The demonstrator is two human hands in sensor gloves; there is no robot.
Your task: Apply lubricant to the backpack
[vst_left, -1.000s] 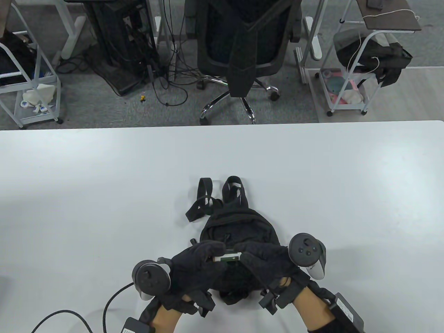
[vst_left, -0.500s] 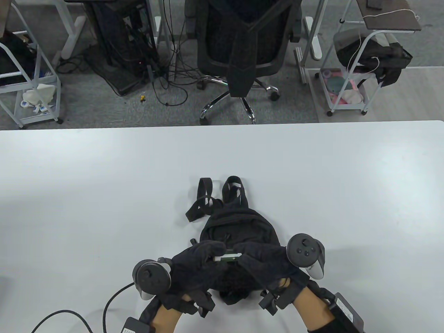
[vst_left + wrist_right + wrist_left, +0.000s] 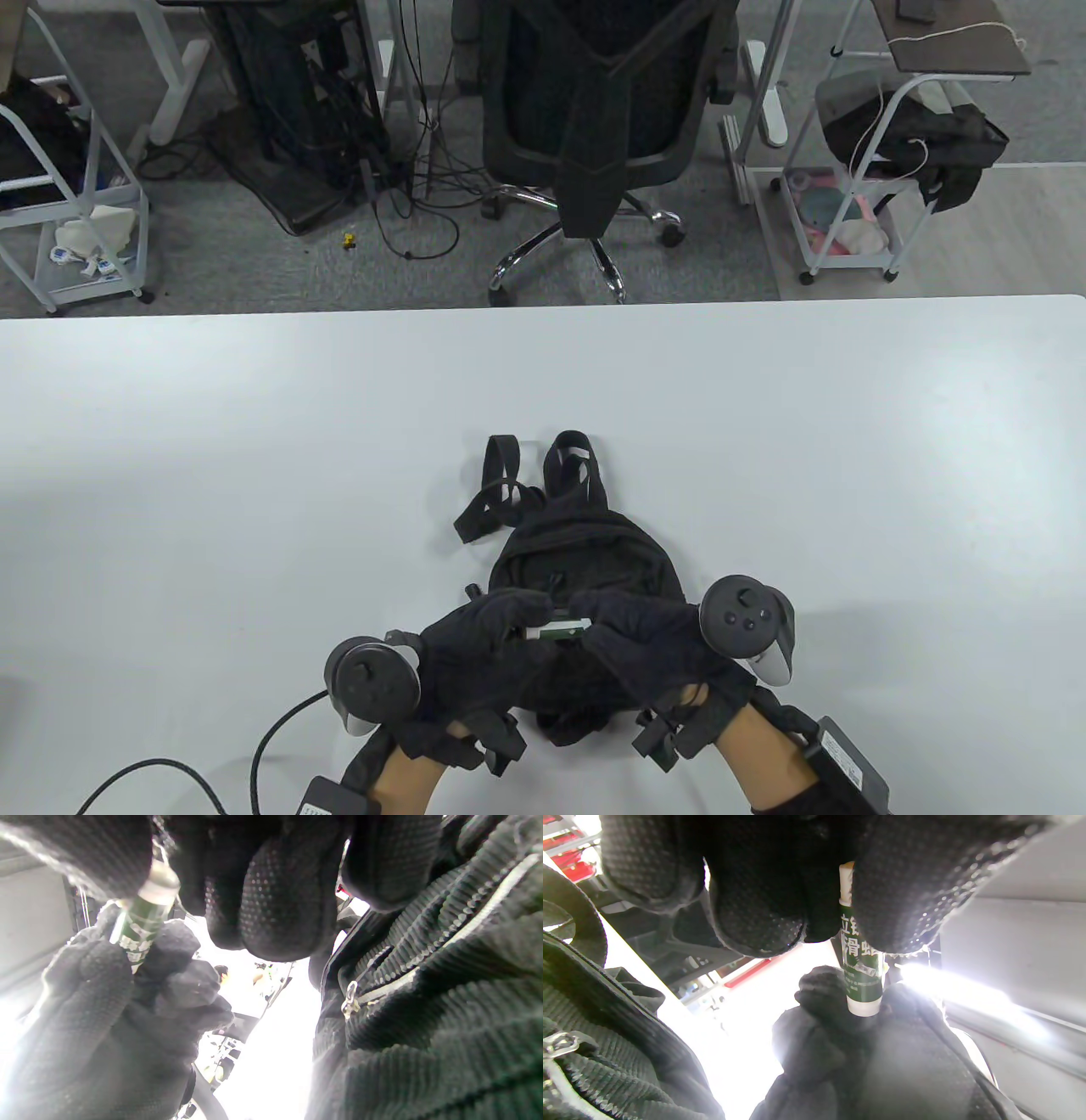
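Both hands are holding one small green lubricant stick (image 3: 556,630) just above the black backpack (image 3: 585,560), which is lying on the white desk (image 3: 254,467) near the person. The left hand (image 3: 475,654) is pinching one end of the stick. The right hand (image 3: 653,641) is pinching the other end. In the right wrist view, the fingers (image 3: 271,899) are closing around the pale cap end, and the backpack's zipper (image 3: 424,963) is sitting just beside them.

It looks like the cap is about to come off. If the hands pull too hard, the stick could slip out and fall onto the bag or the desk. The thick gloves could make the small cap hard to hold. The stick is not touching the zipper yet.
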